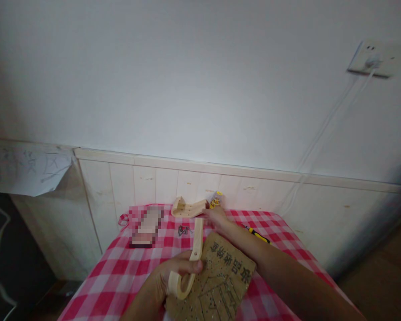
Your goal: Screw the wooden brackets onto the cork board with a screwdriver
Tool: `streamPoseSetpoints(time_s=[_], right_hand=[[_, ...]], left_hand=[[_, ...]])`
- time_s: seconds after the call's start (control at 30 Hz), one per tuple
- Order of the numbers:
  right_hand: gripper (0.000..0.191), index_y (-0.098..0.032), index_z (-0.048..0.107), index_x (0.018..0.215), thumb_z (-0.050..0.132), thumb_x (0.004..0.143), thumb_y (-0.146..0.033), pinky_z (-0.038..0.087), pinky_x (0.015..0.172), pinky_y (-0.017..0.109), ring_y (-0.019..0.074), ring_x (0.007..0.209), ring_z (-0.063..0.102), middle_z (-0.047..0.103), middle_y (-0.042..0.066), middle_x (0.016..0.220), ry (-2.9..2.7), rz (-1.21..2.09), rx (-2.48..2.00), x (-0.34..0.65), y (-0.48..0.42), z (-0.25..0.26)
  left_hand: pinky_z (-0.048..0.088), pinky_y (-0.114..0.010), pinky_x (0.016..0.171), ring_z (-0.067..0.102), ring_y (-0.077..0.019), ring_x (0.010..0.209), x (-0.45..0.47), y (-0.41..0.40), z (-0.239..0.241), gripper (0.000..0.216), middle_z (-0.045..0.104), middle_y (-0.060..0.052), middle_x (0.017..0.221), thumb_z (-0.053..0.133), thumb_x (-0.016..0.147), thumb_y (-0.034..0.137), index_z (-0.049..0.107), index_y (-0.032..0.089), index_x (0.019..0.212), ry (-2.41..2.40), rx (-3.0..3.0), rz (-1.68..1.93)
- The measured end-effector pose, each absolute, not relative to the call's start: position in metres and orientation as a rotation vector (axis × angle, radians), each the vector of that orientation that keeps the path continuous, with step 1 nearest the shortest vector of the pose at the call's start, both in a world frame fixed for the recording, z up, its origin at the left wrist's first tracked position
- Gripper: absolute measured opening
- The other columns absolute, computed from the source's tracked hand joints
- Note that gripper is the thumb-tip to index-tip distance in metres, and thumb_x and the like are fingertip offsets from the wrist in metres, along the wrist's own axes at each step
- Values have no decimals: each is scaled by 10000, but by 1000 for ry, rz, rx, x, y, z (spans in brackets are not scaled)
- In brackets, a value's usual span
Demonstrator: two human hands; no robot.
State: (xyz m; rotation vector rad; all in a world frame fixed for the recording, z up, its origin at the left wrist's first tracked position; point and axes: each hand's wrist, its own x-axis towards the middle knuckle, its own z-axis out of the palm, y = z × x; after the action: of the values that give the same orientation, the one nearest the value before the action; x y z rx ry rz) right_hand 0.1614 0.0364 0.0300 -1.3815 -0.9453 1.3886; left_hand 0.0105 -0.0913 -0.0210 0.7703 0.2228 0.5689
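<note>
My left hand (pixel 178 269) is closed around a pale wooden J-shaped hook (pixel 198 238), its straight end pointing up and its curved end toward me. A small hole shows in the hook's shaft. Below it lies a brown cardboard sheet (pixel 227 272) with handwritten characters and a line drawing. My right hand (pixel 215 217) reaches to the table's far side, at the right end of more curved wooden pieces (pixel 189 208). Its fingers are blurred, so whether it grips one cannot be told. A small clear bottle with yellow contents (pixel 216 199) stands just behind that hand.
Several screws (pixel 184 230) lie on the red-checked tablecloth (pixel 115 263). A pixelated phone-like object (pixel 147 227) rests at the left, and a yellow-black screwdriver (pixel 258 235) at the right, partly behind my forearm. The wall (pixel 254 189) borders the table's far edge.
</note>
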Motion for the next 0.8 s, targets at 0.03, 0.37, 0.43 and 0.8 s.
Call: streamPoseSetpoints(time_s=[0.03, 0.37, 0.43, 0.8], right_hand=[[181, -150, 665, 1034, 711, 915, -279, 590, 663, 325, 197, 747, 702, 720, 92, 982, -946, 1393, -1371, 173, 27, 36], [458, -193, 643, 920, 653, 850, -645, 537, 565, 310, 199, 653, 693, 740, 79, 845, -932, 1480, -1142, 265, -85, 52], [432, -198, 652, 974, 786, 773, -557, 570, 678, 342, 222, 770, 727, 761, 76, 930, -1056, 1498, -1034, 257, -99, 46], [518, -203, 629, 1157, 864, 734, -388, 542, 960, 479, 303, 1090, 708, 748, 110, 1177, -1262, 1275, -585, 259, -122, 61]], left_hand=[[525, -483, 968, 713, -379, 1074, 11, -91, -22, 555, 760, -213, 1117, 775, 769, 326, 673, 71, 1252, 233, 762, 586], [579, -492, 929, 751, -358, 991, 46, -96, 25, 553, 767, -214, 1107, 836, 765, 378, 664, 87, 1202, 563, 658, 1062], [577, -495, 931, 748, -359, 995, 53, -98, 42, 570, 765, -205, 1120, 868, 727, 369, 672, 104, 1191, 583, 756, 1115], [514, -429, 991, 692, -317, 1113, 48, -106, 110, 459, 756, -98, 1192, 793, 792, 448, 726, 237, 1194, 752, 1420, 880]])
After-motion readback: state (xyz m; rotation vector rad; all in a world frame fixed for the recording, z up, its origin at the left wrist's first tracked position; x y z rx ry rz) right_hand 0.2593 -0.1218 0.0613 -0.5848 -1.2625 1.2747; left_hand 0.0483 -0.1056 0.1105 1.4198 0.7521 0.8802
